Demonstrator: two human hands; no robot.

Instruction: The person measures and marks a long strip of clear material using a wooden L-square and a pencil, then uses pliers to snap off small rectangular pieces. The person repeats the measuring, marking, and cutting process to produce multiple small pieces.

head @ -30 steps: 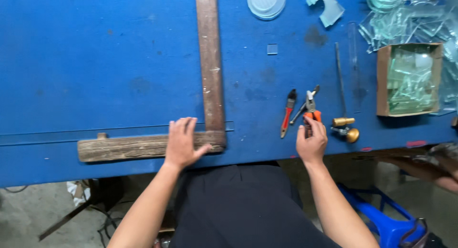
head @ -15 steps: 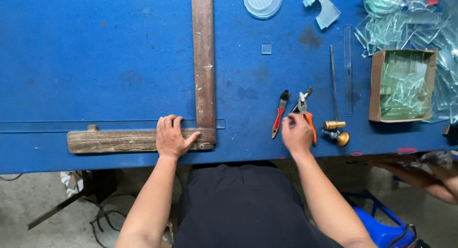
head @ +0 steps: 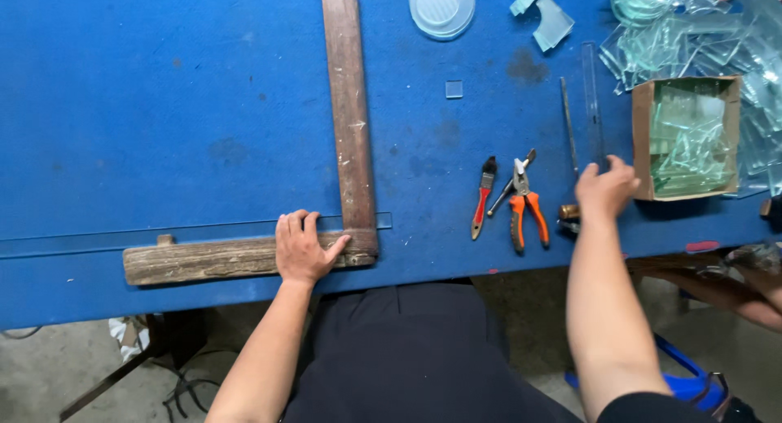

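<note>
**Left hand on the square, right hand at the tools**

Your left hand (head: 303, 248) lies flat, fingers spread, pressing the wooden square (head: 352, 130) near the table's (head: 163, 89) front edge, over a glass strip (head: 122, 234). Right of it lie a brush (head: 484, 197) and pliers (head: 525, 205). Your right hand (head: 607, 187) hovers loosely open, gripping nothing, over the brass cutter (head: 568, 212) beside the box (head: 642, 138).

One package: open brown cardboard box (head: 642, 138), rectangular, at right end of blue desk (head: 163, 105), filled with pale green glass pieces (head: 692, 138). Right hand (head: 607, 187) just beside its left wall. Labels, signs, screens: none seen.
</note>
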